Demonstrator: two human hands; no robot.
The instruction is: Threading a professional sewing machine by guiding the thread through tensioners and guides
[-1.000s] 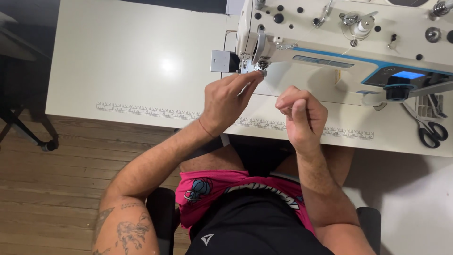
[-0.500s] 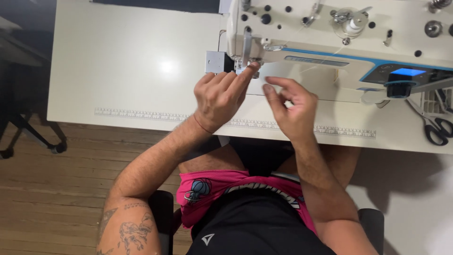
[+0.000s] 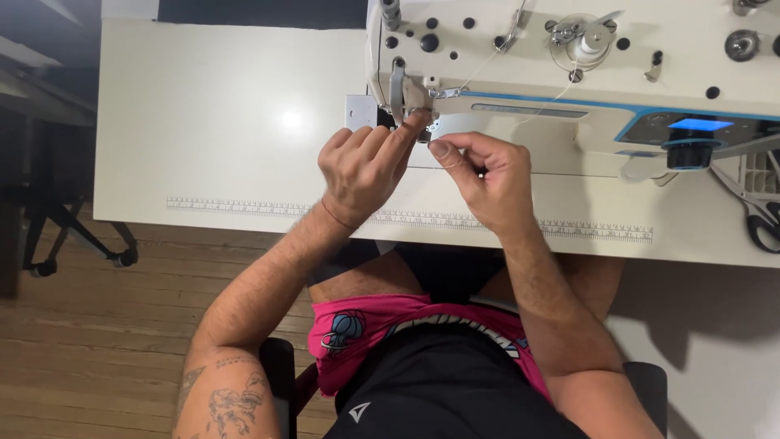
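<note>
A white industrial sewing machine (image 3: 569,73) stands on a white table (image 3: 227,122), its needle area (image 3: 422,130) at the left end of the head. My left hand (image 3: 366,167) reaches up to the needle area, index finger touching the metal parts there. My right hand (image 3: 483,175) sits just right of it, thumb and forefinger pinched on a thin thread (image 3: 455,167) close to the needle. Thread also runs across the machine's front past a tension disc (image 3: 581,36).
Scissors (image 3: 760,215) lie at the table's right edge. A printed ruler strip (image 3: 244,207) runs along the table's front edge. A small lit blue panel (image 3: 699,124) is on the machine. Wooden floor and a dark stand leg (image 3: 73,228) are at left.
My right hand has moved up and left from a loose fist near the table edge to the needle, pinching thread. My left hand has stayed at the needle area.
</note>
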